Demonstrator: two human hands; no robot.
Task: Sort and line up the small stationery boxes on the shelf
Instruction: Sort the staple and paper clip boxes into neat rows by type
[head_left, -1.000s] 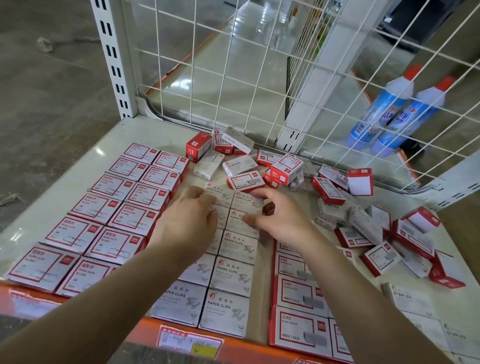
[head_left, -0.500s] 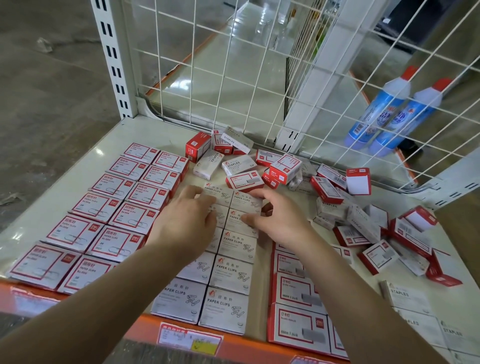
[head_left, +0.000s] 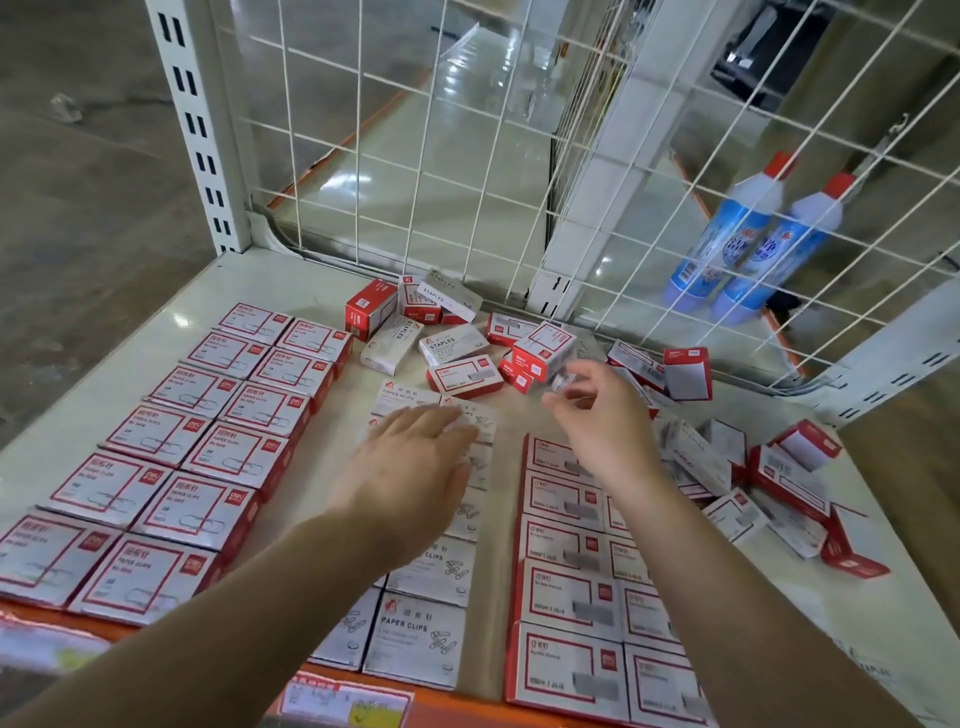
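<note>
Resting flat on the middle double row of grey paper-clip boxes (head_left: 415, 644), the left hand (head_left: 410, 467) is seen with fingers straight and together, nothing gripped. The right hand (head_left: 597, 415) is raised above the shelf (head_left: 270, 280) near its back edge, fingers loosely curled and thumb close to the fingertips; a small pale, blurred object (head_left: 563, 382) is seen at the fingertips, but whether it is pinched cannot be told

Two neat rows of red-framed paper-clip boxes (head_left: 208, 457) are laid along the left side of the shelf, from the front edge toward the back left corner. Red-and-white staple boxes (head_left: 563, 592) are lined up in two rows to the right of the grey rows, reaching the front edge, partly covered by the right forearm

A loose heap of staple boxes (head_left: 441, 338), some grey and some red, is scattered by the back edge, several tilted or lying on one another. More unsorted boxes (head_left: 769, 483) are piled toward the right edge

A white wire grid (head_left: 467, 171) is set up behind the shelf, and two blue bottles with red caps (head_left: 748, 244) are seen through it at the back right
</note>
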